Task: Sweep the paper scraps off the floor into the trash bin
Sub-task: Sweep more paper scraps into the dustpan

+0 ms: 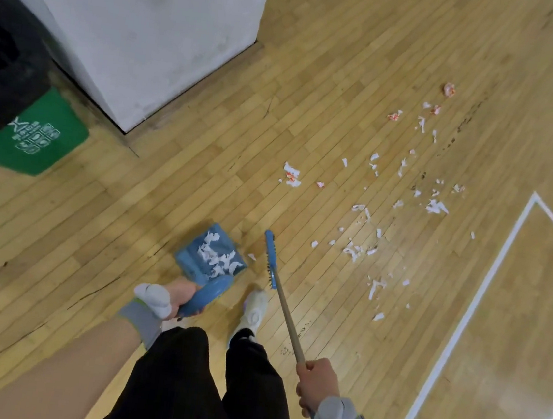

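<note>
My left hand grips the handle of a blue dustpan that holds several white paper scraps. In my right hand is the wooden handle of a broom whose blue head sits just right of the dustpan. One scrap lies between the pan and the broom head. Many white and red-white paper scraps are scattered over the wooden floor to the right and farther away. The green trash bin with a black bag stands at the far left.
A grey pillar rises between the bin and the scraps. White court lines run along the floor on the right. My legs in black trousers and a white shoe are below the dustpan.
</note>
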Action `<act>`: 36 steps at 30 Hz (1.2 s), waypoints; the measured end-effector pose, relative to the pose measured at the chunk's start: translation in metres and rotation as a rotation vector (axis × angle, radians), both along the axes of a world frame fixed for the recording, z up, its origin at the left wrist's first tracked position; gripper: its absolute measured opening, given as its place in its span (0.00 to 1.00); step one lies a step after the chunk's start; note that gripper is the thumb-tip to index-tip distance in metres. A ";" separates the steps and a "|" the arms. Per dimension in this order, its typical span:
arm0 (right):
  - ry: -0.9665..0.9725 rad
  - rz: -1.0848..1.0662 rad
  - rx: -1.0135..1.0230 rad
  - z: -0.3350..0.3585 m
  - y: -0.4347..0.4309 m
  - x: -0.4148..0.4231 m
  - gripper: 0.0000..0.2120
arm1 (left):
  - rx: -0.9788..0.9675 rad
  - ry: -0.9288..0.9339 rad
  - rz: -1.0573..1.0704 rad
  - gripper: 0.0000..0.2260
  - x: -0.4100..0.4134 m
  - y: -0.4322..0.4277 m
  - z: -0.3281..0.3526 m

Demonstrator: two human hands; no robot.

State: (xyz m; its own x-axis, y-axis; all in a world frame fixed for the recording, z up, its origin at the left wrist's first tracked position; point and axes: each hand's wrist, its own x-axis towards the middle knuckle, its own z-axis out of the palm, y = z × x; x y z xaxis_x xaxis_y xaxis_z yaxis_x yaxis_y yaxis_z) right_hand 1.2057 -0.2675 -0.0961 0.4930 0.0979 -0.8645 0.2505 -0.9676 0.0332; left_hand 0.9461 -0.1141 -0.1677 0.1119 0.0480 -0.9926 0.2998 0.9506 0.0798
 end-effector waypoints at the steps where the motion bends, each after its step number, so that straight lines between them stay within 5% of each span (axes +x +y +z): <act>1: -0.010 -0.007 0.013 -0.005 0.002 -0.005 0.10 | 0.019 -0.001 -0.040 0.08 -0.008 0.004 0.006; 12: -0.055 -0.233 -0.004 -0.044 0.029 -0.050 0.13 | 0.203 0.051 -0.113 0.03 -0.045 0.058 0.001; 16: -0.039 -0.276 -0.023 -0.055 0.029 -0.057 0.11 | 0.205 0.112 -0.192 0.09 -0.048 0.079 -0.015; 19: -0.036 -0.221 -0.041 -0.063 0.025 -0.066 0.11 | 0.200 0.169 -0.238 0.05 -0.055 0.090 -0.023; 23: -0.027 -0.059 -0.082 -0.074 0.023 -0.084 0.12 | 0.363 0.288 -0.360 0.15 -0.057 0.096 -0.036; 27: 0.038 0.107 -0.088 -0.077 0.026 -0.114 0.08 | 0.374 0.314 -0.483 0.09 -0.054 0.102 -0.055; 36: 0.172 0.088 0.058 -0.047 0.022 -0.117 0.12 | 0.393 0.281 -0.490 0.07 -0.059 0.108 -0.056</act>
State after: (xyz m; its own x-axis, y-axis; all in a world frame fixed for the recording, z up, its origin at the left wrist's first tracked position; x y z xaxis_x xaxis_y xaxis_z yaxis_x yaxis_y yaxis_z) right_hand 1.0888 -0.2452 -0.1435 0.3257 0.1863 -0.9269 0.3316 -0.9406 -0.0725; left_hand 0.8869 -0.0063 -0.2235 -0.0469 0.4203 -0.9062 0.7478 0.6162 0.2471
